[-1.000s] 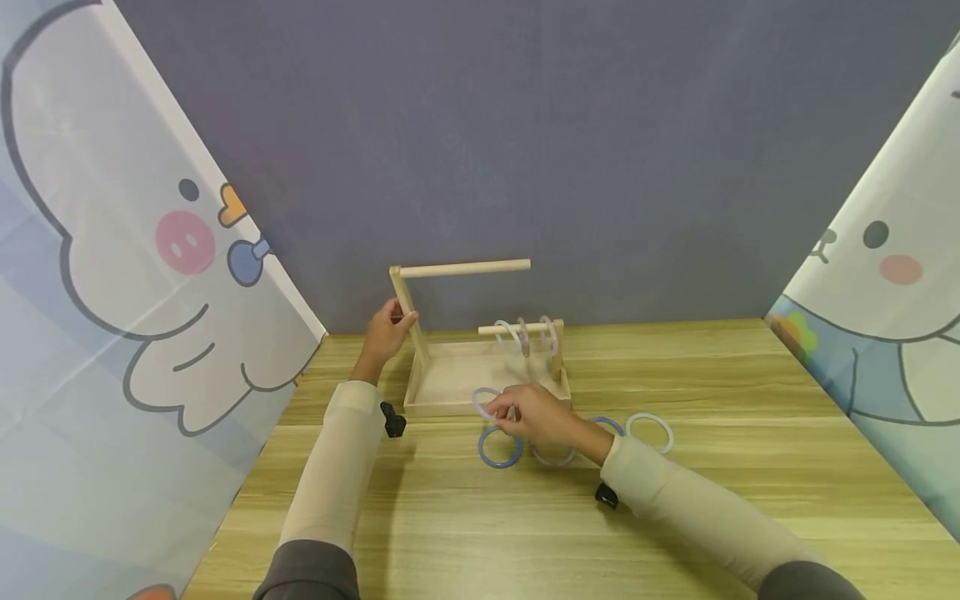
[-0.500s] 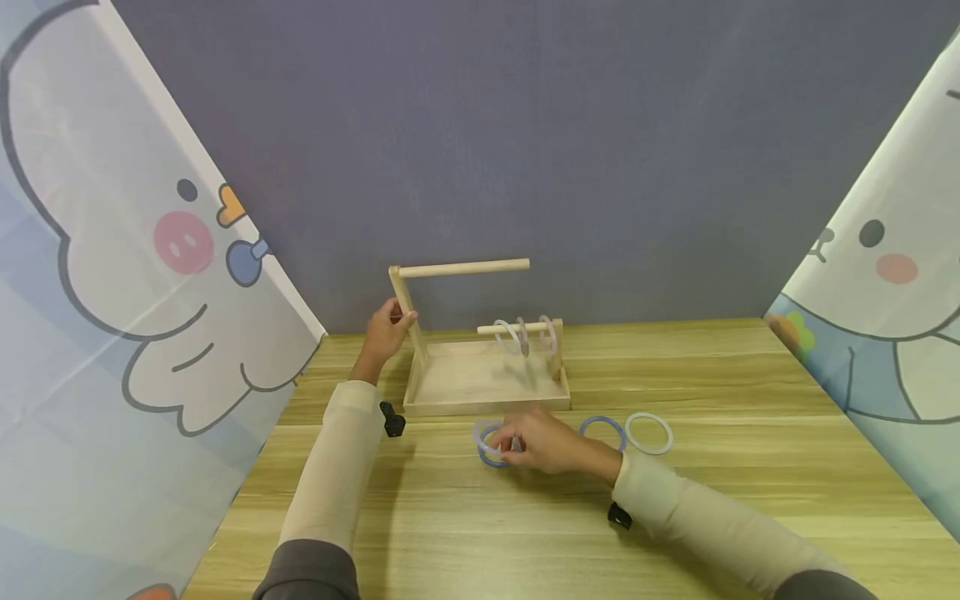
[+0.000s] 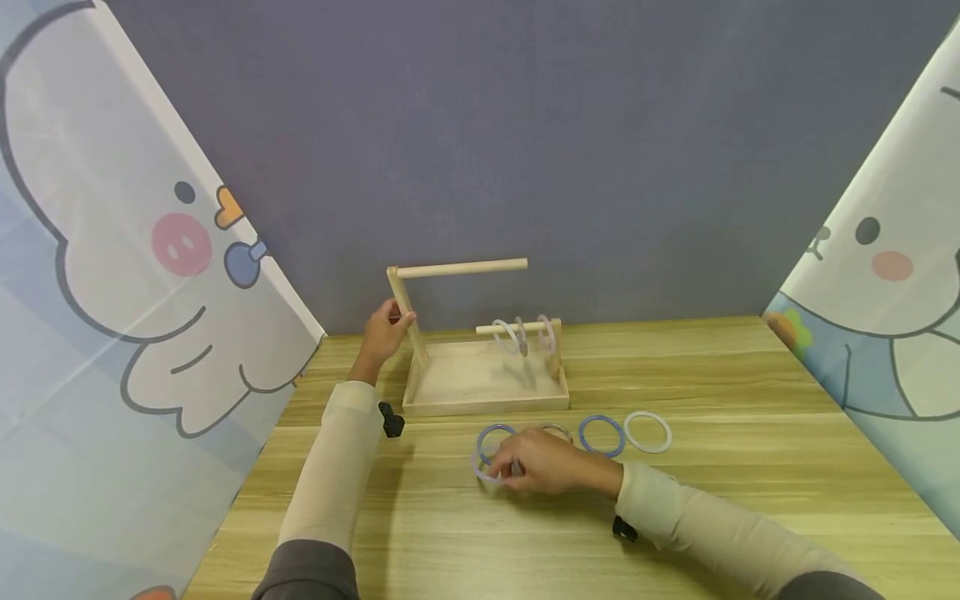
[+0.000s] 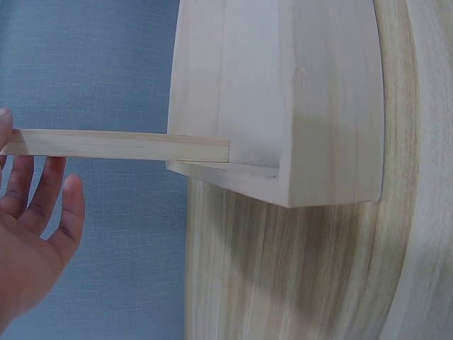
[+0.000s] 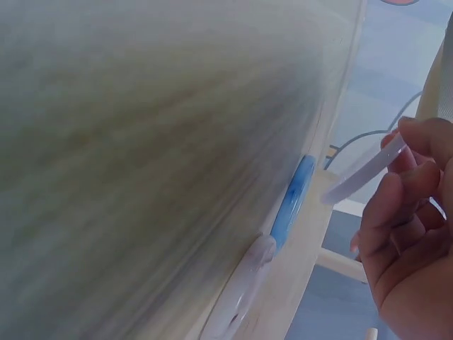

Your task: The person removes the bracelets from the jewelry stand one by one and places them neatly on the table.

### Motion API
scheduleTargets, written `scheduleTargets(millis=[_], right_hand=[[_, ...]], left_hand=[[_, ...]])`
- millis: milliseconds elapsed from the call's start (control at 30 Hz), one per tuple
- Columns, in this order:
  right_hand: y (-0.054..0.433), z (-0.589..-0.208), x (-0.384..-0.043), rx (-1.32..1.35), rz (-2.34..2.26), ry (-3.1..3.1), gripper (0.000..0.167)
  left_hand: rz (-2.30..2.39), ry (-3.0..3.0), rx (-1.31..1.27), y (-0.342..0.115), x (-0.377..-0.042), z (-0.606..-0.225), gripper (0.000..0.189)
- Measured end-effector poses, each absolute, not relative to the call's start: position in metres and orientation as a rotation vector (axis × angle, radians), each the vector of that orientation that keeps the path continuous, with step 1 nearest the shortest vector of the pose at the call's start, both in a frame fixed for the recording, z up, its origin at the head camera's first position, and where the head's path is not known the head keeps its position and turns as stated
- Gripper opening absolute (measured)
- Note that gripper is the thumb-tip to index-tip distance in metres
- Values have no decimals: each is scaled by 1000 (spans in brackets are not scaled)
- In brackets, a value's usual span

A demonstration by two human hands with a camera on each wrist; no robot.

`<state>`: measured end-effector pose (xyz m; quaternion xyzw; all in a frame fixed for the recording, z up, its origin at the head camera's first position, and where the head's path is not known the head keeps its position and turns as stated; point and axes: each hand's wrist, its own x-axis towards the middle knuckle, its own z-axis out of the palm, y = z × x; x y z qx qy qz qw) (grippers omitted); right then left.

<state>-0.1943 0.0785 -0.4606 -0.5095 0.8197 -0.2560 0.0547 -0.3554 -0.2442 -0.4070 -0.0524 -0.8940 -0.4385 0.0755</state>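
Observation:
My left hand (image 3: 384, 336) grips the tall left post (image 3: 402, 296) of a wooden bangle stand, thumb on one side and fingers on the other. In the right wrist view, my right hand (image 5: 417, 212) pinches a pale lilac bangle (image 5: 361, 173) between thumb and fingers. That bangle is held above the table in front of the stand, overlapping a blue bangle (image 3: 480, 439) in the head view. A greyish bangle (image 3: 557, 427) lies partly hidden behind my right hand. Several bangles, among them a whitish one (image 3: 506, 325), hang on the stand's lower rod (image 3: 487, 329); its upper rod (image 3: 461, 268) is bare.
Right of my right hand, a second blue bangle (image 3: 602, 417) and a white bangle (image 3: 669, 433) lie on the wood-grain table (image 3: 750, 500). The stand's shallow tray (image 3: 487, 407) has a low rim. A grey wall (image 3: 600, 167) rises behind it.
My right hand has moved from the tray's front edge toward me, carrying the pale lilac bangle past the blue one. My left hand has stayed on the post.

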Motion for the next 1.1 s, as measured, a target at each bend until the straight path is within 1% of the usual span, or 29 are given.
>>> scheduleTargets(millis=[367,1100], right_hand=[[79,-463,-191,-1590,-710,2416,12],[75,-468,-184,-1685,-631,2350,11]], left_hand=[[-1326,-2673,-155,-246,-360,-407,44],[-1325,-2673,-165,-245,-359,-410,44]])
